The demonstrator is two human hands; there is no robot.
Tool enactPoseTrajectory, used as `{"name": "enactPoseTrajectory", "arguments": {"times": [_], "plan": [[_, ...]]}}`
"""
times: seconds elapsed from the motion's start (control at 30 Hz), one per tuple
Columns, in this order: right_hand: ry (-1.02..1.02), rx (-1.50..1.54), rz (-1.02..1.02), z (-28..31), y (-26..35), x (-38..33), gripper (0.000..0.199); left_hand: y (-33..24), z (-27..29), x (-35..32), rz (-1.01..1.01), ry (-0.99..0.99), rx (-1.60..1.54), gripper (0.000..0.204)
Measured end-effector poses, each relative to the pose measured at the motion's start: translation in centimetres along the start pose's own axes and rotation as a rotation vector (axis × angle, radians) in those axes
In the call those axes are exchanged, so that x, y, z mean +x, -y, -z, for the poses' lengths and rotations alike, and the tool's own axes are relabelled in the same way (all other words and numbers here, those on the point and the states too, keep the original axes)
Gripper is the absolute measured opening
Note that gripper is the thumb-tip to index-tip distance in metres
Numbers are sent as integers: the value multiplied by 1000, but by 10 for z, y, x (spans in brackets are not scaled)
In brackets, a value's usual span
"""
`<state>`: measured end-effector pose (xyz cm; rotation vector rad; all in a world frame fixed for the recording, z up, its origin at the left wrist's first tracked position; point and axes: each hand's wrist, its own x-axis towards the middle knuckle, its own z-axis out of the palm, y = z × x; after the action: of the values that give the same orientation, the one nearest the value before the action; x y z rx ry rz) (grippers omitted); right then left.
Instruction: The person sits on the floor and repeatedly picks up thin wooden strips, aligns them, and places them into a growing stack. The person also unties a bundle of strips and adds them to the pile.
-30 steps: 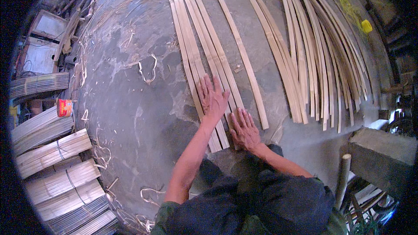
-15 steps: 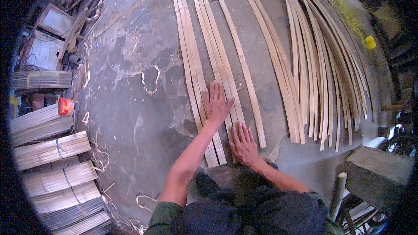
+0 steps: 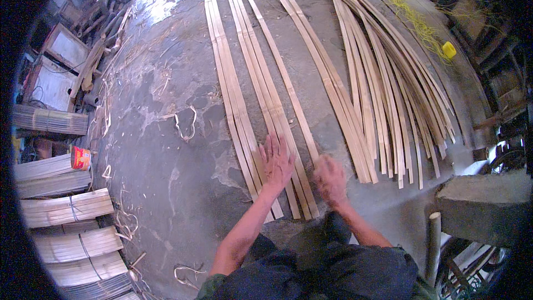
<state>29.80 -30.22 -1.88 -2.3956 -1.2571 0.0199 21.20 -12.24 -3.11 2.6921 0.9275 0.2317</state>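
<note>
Two rows of flat pale strips on the floor here, a left row (image 3: 226, 78) and a middle row (image 3: 251, 50). Left hand (image 3: 277, 162) is open, palm down on the middle row. Right hand (image 3: 331, 182) is blurry, fingers bent by the near end of a lone strip (image 3: 283, 72); can't tell if it's gripping. More strips (image 3: 333, 80) lie further right.

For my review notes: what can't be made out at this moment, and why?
- Right hand fingers, head view: blurred, so whether they grip the lone strip is unclear.
- Middle strips, head view: one stretch is hidden under the left hand; the far ends are cut off by the top edge.
- Lowest bundle at left, head view: cut off by the bottom edge and dark rim.
</note>
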Motion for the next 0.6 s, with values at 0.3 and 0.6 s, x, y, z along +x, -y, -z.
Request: {"name": "enactPoseTrajectory", "arguments": {"times": [0.3,0.6], "plan": [[-97,-240,-298,30,-69,15,50,-56,-14,-51,-278,52,-42,76],[-24,161,-377,40,-78,19,46,-72,-24,-41,-285,199,10,85]]}}
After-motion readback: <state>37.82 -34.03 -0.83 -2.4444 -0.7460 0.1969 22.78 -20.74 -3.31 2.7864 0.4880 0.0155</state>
